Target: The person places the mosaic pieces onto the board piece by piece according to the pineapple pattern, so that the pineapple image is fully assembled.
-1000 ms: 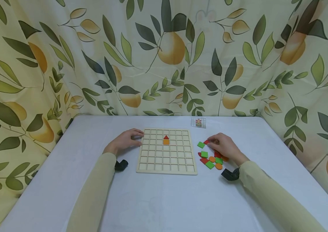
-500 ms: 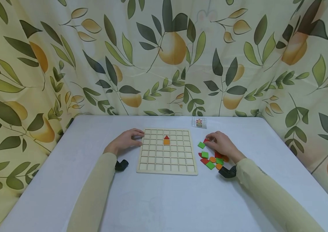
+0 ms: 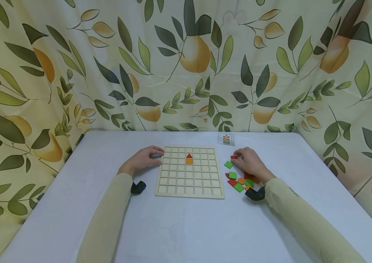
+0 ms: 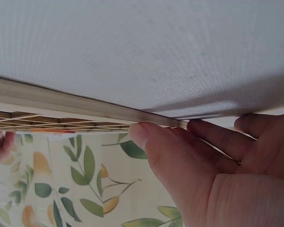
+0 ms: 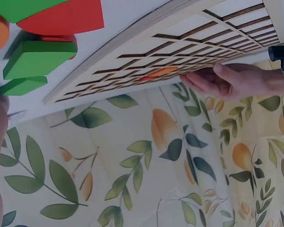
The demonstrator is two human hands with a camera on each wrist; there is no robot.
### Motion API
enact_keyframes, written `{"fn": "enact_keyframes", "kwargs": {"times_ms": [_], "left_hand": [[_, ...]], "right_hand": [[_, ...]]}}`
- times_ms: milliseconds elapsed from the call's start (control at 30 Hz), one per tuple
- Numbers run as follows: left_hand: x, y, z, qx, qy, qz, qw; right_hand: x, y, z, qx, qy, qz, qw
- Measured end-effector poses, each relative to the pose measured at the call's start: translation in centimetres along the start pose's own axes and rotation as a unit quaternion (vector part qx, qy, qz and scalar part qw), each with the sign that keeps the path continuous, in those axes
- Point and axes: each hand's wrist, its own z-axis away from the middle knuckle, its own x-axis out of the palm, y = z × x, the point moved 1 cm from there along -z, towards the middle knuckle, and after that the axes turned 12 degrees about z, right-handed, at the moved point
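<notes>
The tabletop carried a wooden grid board, steadied at its left edge by the left hand, fingers flat. Right of the board, a red piece was pinched by the right hand. A pick-up was judged in hand; a lift towards the board's cells was judged next. Loose pieces lay close by; a small card lay beyond.

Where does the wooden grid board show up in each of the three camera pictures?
Head: the wooden grid board lies mid-table between the hands.
Left wrist: its edge crosses the left half, the left hand touching its corner.
Right wrist: it runs across the top.
Shared landmark: the leaf-print curtain.
</notes>
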Motion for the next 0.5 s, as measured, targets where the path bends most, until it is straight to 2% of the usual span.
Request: {"fn": "enact_keyframes", "kwargs": {"times_ms": [233,500], "left_hand": [[0.05,0.11,0.07,0.002,0.0,-0.004,1.0],[0.02,0.18,0.04,-0.002,-0.002,-0.004,1.0]], "right_hand": [[-0.06,-0.12,0.05,0.012,-0.009,-0.004,1.0],[0.03,-0.48,-0.42,0.012,0.002,-0.01,1.0]]}}
